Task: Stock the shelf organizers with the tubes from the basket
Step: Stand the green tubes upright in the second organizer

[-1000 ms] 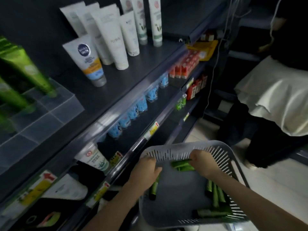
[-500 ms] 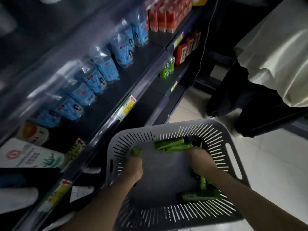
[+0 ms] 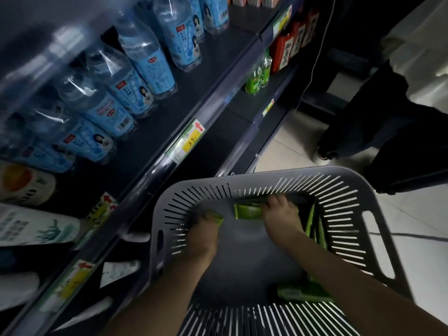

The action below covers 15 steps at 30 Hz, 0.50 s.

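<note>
The fingers point(image 3: 205, 220) of my left hand point(image 3: 203, 236) are curled round a tube point(image 3: 215, 218). Only its green tip shows past my knuckles, near the left wall of the basket point(image 3: 266, 177). My right hand point(image 3: 281, 218) is clamped on a second tube point(image 3: 247, 211) at the far wall, blurred, with the fingertips hidden beneath. More tubes point(image 3: 315, 229) lie along the right wall and near edge, partly covered by my forearm. Bottles point(image 3: 145, 59) stand on the shelf point(image 3: 218, 76) to the left.
</note>
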### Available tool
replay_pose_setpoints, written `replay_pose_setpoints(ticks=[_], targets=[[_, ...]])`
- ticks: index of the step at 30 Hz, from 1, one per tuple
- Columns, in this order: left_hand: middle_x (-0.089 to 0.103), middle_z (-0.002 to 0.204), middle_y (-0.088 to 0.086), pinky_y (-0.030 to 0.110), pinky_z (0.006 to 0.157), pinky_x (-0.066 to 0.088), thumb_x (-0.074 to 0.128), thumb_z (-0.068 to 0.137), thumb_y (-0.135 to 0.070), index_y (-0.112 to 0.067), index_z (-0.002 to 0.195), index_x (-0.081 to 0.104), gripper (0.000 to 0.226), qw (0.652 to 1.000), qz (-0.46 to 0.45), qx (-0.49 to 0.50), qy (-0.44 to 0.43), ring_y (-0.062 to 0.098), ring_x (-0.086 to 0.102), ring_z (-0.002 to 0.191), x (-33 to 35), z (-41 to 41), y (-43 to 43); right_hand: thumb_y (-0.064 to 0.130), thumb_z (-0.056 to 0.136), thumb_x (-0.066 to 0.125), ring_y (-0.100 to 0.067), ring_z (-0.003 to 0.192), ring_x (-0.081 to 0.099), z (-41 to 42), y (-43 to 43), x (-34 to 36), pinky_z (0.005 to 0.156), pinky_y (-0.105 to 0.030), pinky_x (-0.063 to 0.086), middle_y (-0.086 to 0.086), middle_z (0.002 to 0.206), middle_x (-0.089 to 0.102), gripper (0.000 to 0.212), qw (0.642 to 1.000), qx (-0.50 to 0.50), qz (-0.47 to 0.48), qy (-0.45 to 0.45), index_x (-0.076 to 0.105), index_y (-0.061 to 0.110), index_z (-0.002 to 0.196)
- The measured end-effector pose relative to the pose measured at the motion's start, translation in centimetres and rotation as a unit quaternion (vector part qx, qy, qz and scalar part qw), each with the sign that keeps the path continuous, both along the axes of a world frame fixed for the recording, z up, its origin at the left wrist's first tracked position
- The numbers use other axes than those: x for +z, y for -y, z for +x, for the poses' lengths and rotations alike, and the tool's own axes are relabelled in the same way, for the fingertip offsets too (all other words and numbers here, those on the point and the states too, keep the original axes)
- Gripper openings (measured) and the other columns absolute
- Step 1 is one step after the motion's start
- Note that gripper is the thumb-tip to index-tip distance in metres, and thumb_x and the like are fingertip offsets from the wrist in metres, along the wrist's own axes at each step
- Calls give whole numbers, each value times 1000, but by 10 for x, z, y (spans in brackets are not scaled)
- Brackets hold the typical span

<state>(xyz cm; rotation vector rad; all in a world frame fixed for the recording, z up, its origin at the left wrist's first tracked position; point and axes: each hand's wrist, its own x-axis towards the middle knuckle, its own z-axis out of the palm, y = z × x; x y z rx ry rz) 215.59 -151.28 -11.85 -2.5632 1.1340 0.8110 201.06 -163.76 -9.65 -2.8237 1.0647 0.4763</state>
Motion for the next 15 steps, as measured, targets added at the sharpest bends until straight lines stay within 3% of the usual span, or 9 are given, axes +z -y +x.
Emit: replay_pose_setpoints(ticks=[2, 5, 6, 8, 10, 13, 15], targets=[[61, 116, 17, 39, 80, 52, 48, 94, -8, -2, 119, 48, 25, 999, 17, -25, -16, 32, 64, 101, 4, -4, 3, 10, 38, 67, -32, 62, 60, -3, -5, -7, 50, -35, 48, -10, 66, 60, 19, 1000, 9, -13, -2, 65, 10, 57], [65, 107, 15, 36, 71, 51, 52, 88, -2, -3, 109, 53, 21, 997, -17, 24, -65, 30, 66, 96, 11, -6, 4, 8, 38, 75, -32, 61, 60, -10, -14, -11, 50, -34, 50, -10, 65, 62, 27, 1000, -2, 13, -7, 64, 11, 62], [66, 103, 15, 34, 68, 50, 54, 86, -2, -3, 105, 54, 19, 995, -25, 44, -85, 29, 66, 94, 14, -6, 4, 7, 46, 75, -33, 69, 61, -11, -16, -8, 55, -36, 52, -11, 71, 64, 27, 1000, -11, 21, -5, 65, 11, 70], [66, 97, 13, 31, 64, 49, 56, 83, -3, -4, 96, 57, 13, 988, -37, 76, -126, 27, 65, 89, 21, -4, 3, 6, 72, 61, -33, 99, 58, -14, -18, -1, 78, -39, 51, -11, 100, 64, 26, 997, -37, 65, -4, 61, 11, 98], [66, 90, 9, 29, 65, 52, 57, 80, -6, -9, 88, 60, 8, 976, -81, 120, -163, 24, 64, 85, 31, -3, 3, 9, 83, 49, -31, 114, 54, -18, -18, 4, 89, -37, 47, -10, 115, 60, 27, 981, -113, 155, 6, 56, 15, 109], [62, 77, 4, 26, 61, 46, 55, 85, -4, -16, 70, 56, 19, 938, -162, 181, -248, 20, 60, 73, 56, -3, 2, 24, 81, 59, -29, 100, 63, -17, -22, 26, 73, -27, 46, -8, 100, 67, 16, 938, -218, 247, 105, 58, 16, 95], [65, 83, 11, 30, 65, 48, 56, 87, -4, -11, 76, 61, 14, 916, -204, 200, -280, 25, 63, 77, 76, -1, 1, 24, 80, 65, -25, 89, 62, -16, -28, 43, 62, -24, 33, -2, 84, 62, 11, 908, -262, 280, 171, 57, 18, 85]])
